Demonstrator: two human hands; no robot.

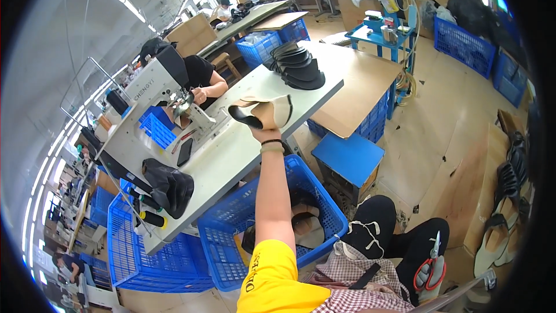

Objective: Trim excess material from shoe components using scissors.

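Note:
My left arm in a yellow sleeve reaches out over the pale worktable point(223, 156). My left hand point(266, 135) is closed on a shoe upper point(281, 111) with beige lining and a dark edge, held up near the table's edge. Beyond it stands a stack of black shoe uppers point(295, 65). Low at the right, by my lap, my right hand point(430, 291) grips red-handled scissors point(431, 269), blades pointing up; its fingers show only in part. Below my left arm, a blue basket point(217, 255) contains more shoe pieces point(307, 229).
Across the table, a person point(205, 78) works at a sewing machine point(153, 84). Black uppers point(168, 188), a phone point(185, 152) and thread cones point(153, 219) lie on the tabletop. A blue stool point(347, 156) stands beside the basket; shoes point(495, 240) sit in a carton at right.

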